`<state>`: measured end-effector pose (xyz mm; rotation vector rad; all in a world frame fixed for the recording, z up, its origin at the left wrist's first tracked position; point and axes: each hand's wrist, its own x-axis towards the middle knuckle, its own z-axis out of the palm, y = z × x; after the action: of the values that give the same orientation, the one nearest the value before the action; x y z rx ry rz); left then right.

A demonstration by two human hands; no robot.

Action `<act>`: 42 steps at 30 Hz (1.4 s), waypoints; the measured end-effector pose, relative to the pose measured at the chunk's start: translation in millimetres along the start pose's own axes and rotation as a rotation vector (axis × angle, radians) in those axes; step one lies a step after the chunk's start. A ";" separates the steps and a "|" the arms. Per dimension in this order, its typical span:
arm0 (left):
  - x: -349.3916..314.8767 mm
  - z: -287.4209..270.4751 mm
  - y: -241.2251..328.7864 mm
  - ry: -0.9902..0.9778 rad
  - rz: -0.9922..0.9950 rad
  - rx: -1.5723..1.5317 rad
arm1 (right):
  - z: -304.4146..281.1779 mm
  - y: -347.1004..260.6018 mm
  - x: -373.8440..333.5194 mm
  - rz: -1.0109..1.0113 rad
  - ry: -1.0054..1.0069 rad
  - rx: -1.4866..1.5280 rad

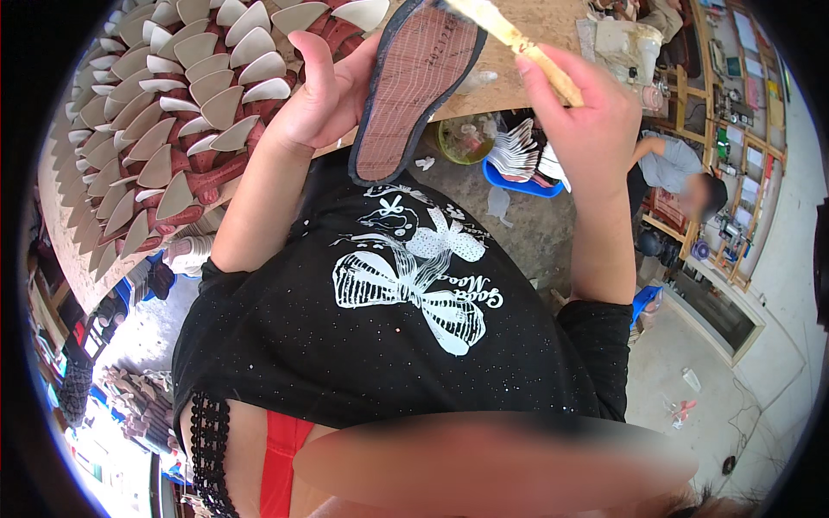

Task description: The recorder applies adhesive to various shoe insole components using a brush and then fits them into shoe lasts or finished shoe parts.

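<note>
A shoe sole [414, 99] with a brown woven face and black edging is held upright by my left hand [324, 99]. The thumb of that hand is raised off the sole, and its other fingers go behind the edge. Above the right part of the sole, my right hand [591, 116] grips a brush [553, 76] by its yellowish, stained handle. The brush's pale head is near the far end of the sole and partly cut off by the picture's top edge; I cannot tell whether they touch.
On the wooden workbench [527, 91], many beige, pointed shoe parts with dark red straps [186, 112] lie in rows at left. Below its edge are a greenish bowl [449, 148] and a blue basin [522, 186] of stacked pieces. At right sits another person [678, 168] near wooden shelves.
</note>
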<state>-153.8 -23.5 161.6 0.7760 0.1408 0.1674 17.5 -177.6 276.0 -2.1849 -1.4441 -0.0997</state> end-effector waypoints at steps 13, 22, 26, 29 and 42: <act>-3.1 -0.2 1.2 0.018 -0.039 0.032 | -2.9 -0.9 -3.6 0.039 0.038 0.006; -3.4 -3.1 -0.1 0.062 -0.064 -0.024 | -16.7 4.2 -8.2 0.069 0.073 0.006; -0.4 -8.8 -3.3 -0.021 0.023 -0.045 | -11.9 0.4 -8.0 0.005 0.060 -0.043; -2.4 -11.6 -2.8 -0.027 0.056 0.100 | -13.9 -3.2 -10.2 0.066 0.075 -0.031; -1.4 -8.6 -3.3 0.046 0.003 0.025 | -14.3 -8.3 -8.9 0.064 0.082 -0.041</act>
<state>-156.5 -20.2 153.3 0.7977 0.1861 0.1867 9.4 -189.1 288.6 -2.2310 -1.3373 -0.1951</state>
